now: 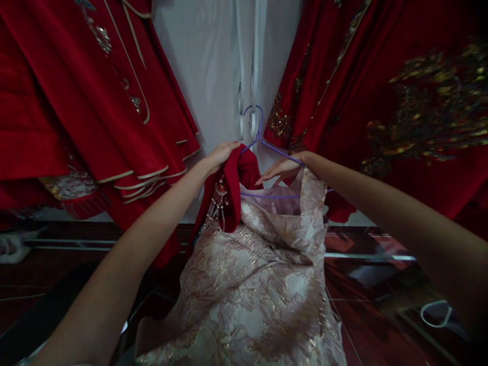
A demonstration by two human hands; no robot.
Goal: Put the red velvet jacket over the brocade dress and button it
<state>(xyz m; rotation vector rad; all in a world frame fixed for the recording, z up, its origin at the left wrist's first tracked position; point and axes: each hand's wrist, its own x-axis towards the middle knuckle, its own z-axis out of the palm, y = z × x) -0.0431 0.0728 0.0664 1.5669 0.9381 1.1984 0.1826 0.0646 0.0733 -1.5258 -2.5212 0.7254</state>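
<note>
Gripping red fabric (244, 170) beside the hanger (267, 147), left hand (223, 152).

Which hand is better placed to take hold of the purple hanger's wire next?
Probably the right. The right hand lies flat on the purple hanger above the pale dress, with its fingers free. The left hand is closed over the red garment.
</note>
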